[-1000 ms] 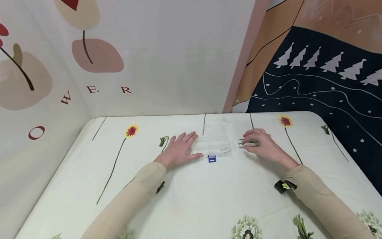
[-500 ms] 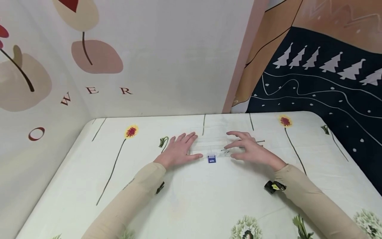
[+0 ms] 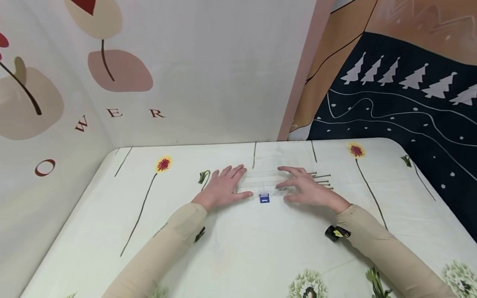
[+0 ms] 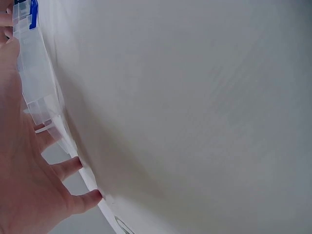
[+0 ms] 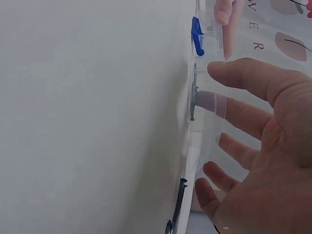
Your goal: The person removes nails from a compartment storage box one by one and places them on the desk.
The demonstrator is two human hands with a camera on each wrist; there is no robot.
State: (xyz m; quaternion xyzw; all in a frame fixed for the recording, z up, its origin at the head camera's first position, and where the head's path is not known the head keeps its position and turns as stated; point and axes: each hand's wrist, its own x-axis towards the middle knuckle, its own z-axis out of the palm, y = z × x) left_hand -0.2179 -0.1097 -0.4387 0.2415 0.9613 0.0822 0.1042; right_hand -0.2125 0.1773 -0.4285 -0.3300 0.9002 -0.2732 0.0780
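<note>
A clear plastic box (image 3: 257,179) with inner dividers lies open on the table, its blue latch (image 3: 264,198) at the front edge. My left hand (image 3: 222,187) rests spread on the box's left end. Over the right end is my right hand (image 3: 307,189), fingers apart and thumb free. In the right wrist view its index finger reaches behind the clear wall, by dark thin screws (image 5: 193,100) inside the box. Several more screws (image 3: 324,181) lie in a rough row on the table, just right of the box and partly hidden by the right hand.
A white cloth with printed flowers covers the table (image 3: 238,248). Behind it hangs a pale curtain (image 3: 223,82), with a dark tree-patterned cloth (image 3: 391,99) at the right. Each wrist bears a small black camera, such as the right one (image 3: 333,233).
My right hand has moved left from the loose screws to the box's right end. The screw at its fingertips half a second ago no longer shows there. The left hand stays in place.
</note>
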